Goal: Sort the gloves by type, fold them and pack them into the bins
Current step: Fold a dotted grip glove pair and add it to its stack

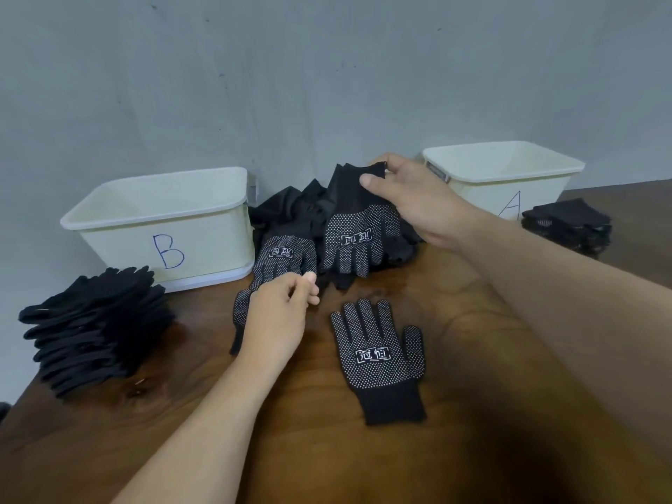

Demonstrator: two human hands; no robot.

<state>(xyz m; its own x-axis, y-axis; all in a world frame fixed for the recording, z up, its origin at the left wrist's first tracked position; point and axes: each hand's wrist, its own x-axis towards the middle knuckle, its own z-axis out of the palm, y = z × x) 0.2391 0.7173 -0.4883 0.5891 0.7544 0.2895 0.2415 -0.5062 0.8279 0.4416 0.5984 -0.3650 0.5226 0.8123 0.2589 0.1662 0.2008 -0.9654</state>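
My right hand (414, 198) pinches the cuff of a black dotted glove (354, 238), which hangs fingers down over a loose heap of black gloves (291, 209) at the back of the table. My left hand (280, 314) has its fingers curled over the fingertips of a second dotted glove (282, 260) lying in front of the heap; whether it grips the glove is unclear. A third dotted glove (378, 354) lies flat, palm up, on the wooden table (472, 321), apart from both hands. Bin B (163, 227) stands at the left, bin A (509, 176) at the right.
A stack of plain black gloves (98, 325) sits at the table's left edge in front of bin B. A smaller stack of folded dotted gloves (569, 227) lies at the right beside bin A. A grey wall stands behind.
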